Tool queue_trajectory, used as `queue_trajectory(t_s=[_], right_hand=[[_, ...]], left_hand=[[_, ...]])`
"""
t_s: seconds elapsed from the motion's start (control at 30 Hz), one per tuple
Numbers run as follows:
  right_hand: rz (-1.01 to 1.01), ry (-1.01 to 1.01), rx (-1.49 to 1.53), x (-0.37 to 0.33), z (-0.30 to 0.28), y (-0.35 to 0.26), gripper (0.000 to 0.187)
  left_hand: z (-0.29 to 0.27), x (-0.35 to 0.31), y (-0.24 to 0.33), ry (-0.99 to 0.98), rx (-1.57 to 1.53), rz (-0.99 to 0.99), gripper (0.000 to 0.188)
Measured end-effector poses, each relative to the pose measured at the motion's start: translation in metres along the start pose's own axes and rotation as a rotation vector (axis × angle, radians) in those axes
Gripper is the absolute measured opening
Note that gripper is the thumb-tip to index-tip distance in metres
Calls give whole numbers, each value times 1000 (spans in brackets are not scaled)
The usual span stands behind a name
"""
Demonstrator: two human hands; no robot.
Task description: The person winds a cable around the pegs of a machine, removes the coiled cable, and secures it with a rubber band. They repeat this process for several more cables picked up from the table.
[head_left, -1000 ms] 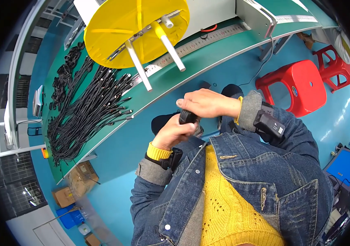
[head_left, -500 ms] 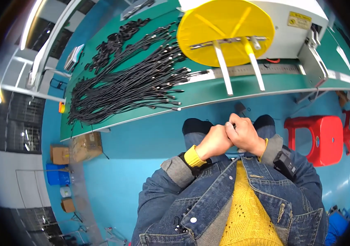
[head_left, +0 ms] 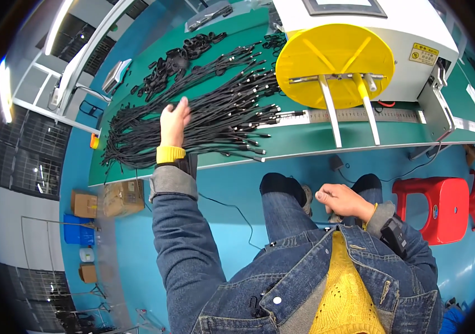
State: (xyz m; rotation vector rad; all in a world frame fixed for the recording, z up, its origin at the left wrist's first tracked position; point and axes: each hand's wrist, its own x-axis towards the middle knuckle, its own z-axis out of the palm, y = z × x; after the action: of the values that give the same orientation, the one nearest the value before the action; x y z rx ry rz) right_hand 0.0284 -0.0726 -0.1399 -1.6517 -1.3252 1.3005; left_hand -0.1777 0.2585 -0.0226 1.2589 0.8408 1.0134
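On the green table lies a wide bundle of black cables [head_left: 209, 119] with metal plug ends, most of the ends toward the right. My left hand [head_left: 175, 123] is stretched out over the bundle's middle, fingers partly apart, and nothing shows in it; whether it touches the cables I cannot tell. My right hand [head_left: 342, 200] hovers above my lap, fingers curled in and thumb on top. Whatever may be inside its grip is hidden.
Right of the cables, a yellow disc [head_left: 335, 55] with two rods juts from a white machine [head_left: 410, 33]. A steel ruler [head_left: 396, 114] runs along the table. More black loops [head_left: 179, 64] lie behind the cables. A red stool [head_left: 443, 211] stands at right, cardboard boxes [head_left: 123, 197] at left.
My two hands, together over my lap before, have come apart. The left has reached forward and left over the cables; the right stays above my lap. The view has shifted slightly.
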Motion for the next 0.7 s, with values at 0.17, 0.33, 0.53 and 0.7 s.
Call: queue_trajectory(t_s=[0.17,0.33,0.53,0.7], right_hand=[[-26,19,-45,3,9,15,35],[35,22,-19,-6,4,14,30],[-108,82,-80,-13,9,36,22],[-231,390,-90,-31,-1,16,27]], left_hand=[[-41,2,-74,-42,1427,717,22],[-40,-5,-79,-142,1481,564,16],[-47,-17,-71,-113,1318,752,10],[5,-95,-40,-286,1083,801,3]])
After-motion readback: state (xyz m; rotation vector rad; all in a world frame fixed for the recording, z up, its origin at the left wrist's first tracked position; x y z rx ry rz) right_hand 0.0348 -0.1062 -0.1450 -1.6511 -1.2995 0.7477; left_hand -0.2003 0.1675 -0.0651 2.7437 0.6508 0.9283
